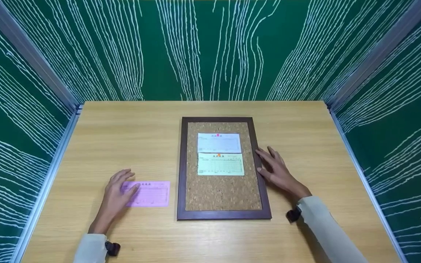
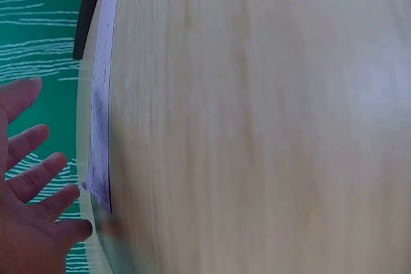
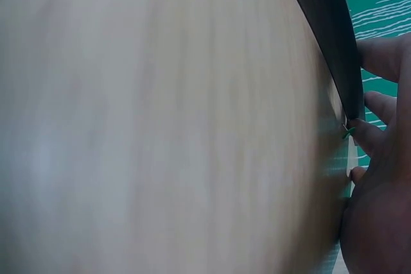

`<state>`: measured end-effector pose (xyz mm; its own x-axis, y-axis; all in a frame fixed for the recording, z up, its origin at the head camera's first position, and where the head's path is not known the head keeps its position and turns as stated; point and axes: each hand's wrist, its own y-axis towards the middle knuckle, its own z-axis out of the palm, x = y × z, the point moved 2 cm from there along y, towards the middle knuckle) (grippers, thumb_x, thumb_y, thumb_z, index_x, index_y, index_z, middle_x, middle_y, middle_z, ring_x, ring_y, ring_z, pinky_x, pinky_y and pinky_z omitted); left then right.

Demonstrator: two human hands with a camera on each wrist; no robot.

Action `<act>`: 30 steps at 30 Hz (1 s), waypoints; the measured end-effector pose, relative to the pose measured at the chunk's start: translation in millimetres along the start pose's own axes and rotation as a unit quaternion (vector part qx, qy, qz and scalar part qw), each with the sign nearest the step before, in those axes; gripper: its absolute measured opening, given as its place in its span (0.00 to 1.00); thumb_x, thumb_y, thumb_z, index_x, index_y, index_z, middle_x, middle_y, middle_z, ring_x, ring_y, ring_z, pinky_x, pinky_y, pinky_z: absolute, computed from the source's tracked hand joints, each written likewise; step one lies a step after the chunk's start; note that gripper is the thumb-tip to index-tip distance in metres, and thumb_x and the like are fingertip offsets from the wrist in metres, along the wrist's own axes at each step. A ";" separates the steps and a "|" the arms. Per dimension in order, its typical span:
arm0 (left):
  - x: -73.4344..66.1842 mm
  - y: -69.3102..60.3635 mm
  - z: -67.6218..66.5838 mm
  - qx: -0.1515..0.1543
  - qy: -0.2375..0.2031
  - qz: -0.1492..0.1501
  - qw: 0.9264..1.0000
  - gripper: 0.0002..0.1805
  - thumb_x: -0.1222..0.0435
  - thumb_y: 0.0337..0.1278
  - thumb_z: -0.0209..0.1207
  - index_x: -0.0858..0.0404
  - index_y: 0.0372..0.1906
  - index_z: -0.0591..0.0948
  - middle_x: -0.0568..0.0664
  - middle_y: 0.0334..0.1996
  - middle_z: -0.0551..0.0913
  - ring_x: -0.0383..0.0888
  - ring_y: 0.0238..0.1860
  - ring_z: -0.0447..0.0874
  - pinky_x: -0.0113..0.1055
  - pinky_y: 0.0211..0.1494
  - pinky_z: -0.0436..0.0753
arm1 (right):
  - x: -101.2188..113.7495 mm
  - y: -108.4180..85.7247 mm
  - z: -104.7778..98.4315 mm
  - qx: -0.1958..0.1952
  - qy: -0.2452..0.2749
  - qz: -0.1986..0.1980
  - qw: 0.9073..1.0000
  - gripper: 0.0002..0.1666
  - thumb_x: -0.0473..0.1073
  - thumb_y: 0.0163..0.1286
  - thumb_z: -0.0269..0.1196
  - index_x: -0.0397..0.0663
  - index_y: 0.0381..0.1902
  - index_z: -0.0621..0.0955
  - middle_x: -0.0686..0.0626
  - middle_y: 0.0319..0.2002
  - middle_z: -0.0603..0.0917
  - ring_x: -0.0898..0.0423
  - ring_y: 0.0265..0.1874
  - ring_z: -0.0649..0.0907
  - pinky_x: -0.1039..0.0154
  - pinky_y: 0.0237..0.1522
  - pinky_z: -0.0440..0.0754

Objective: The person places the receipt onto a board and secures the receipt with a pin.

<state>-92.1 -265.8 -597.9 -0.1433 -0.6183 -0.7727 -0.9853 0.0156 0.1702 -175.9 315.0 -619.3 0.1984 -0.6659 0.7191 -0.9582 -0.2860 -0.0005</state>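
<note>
With relaxed, parted fingers (image 2: 40,176) of the left hand (image 1: 114,197), grasps nothing; overlaps the left end of a purple slip (image 1: 154,195), cannot tell whether touching it. With the right hand (image 1: 280,173), likewise grasping nothing, touches the right edge of a brown-framed corkboard (image 1: 223,195). Has a white slip (image 1: 219,143) close above a green slip (image 1: 220,166) on the corkboard, and the purple slip left of it, on the wooden tabletop (image 1: 130,138). Faces green, white-lined walls (image 1: 152,47).

The left hand (image 1: 116,191) lies loosely spread; the right hand (image 1: 279,171) points inward from a slanting, sleeved right forearm (image 1: 327,226).
</note>
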 end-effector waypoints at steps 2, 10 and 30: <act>2.2 -0.9 -2.2 0.000 0.005 -0.007 1.000 0.26 0.75 0.64 0.74 0.76 0.65 0.82 0.70 0.72 0.78 0.71 0.79 0.66 0.66 0.84 0.62 | 0.2 -0.7 -0.1 -0.001 0.002 0.003 1.000 0.41 0.49 0.83 0.65 0.54 0.87 0.66 0.37 0.88 0.56 0.27 0.87 0.43 0.16 0.78 0.40; 12.9 -1.9 -13.1 -0.029 0.009 -0.012 0.999 0.21 0.78 0.60 0.74 0.76 0.58 0.86 0.70 0.65 0.84 0.71 0.77 0.69 0.66 0.84 0.60 | 2.0 -1.2 -0.4 -0.002 0.004 0.005 1.000 0.40 0.49 0.83 0.65 0.53 0.87 0.67 0.35 0.89 0.53 0.27 0.87 0.43 0.17 0.78 0.40; 25.4 -2.2 -23.3 0.004 0.027 -0.089 0.996 0.16 0.72 0.71 0.69 0.75 0.58 0.86 0.67 0.77 0.72 0.67 0.88 0.48 0.67 0.88 0.47 | -1.1 -1.5 0.9 -0.001 0.005 -0.006 1.000 0.41 0.49 0.82 0.65 0.53 0.87 0.66 0.34 0.89 0.49 0.28 0.87 0.44 0.18 0.78 0.42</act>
<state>-91.4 -299.8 -603.7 0.0380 -0.6538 -0.7557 -0.9954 -0.0917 0.0293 -174.5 315.6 -620.7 0.2073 -0.6553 0.7264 -0.9561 -0.2929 0.0086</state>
